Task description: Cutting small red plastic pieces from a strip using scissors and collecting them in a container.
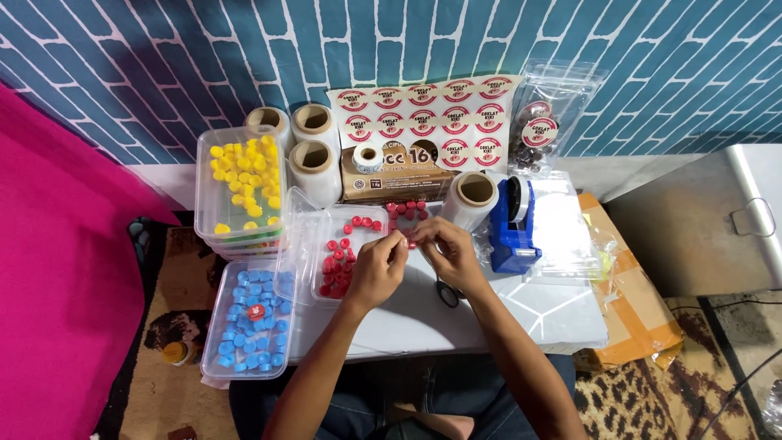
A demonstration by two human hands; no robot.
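My left hand (376, 269) and my right hand (450, 253) meet over the small white table (521, 310), fingertips together around a small red bottle cap (411, 242). Which hand bears the cap I cannot tell for sure; both pinch at it. Just left of my left hand is a clear tray of red caps (340, 262). A short row of red caps (407, 210) lies on the table beyond my fingers. Black scissors (447, 293) lie under my right wrist.
A blue tape dispenser (512, 226) stands right of my hands. A stacked tub of yellow caps (241, 183) and a tub of blue caps (251, 319) sit at the left. Rolls of clear film (313, 160), a sticker sheet (423, 118) and a brown box (391, 175) line the wall.
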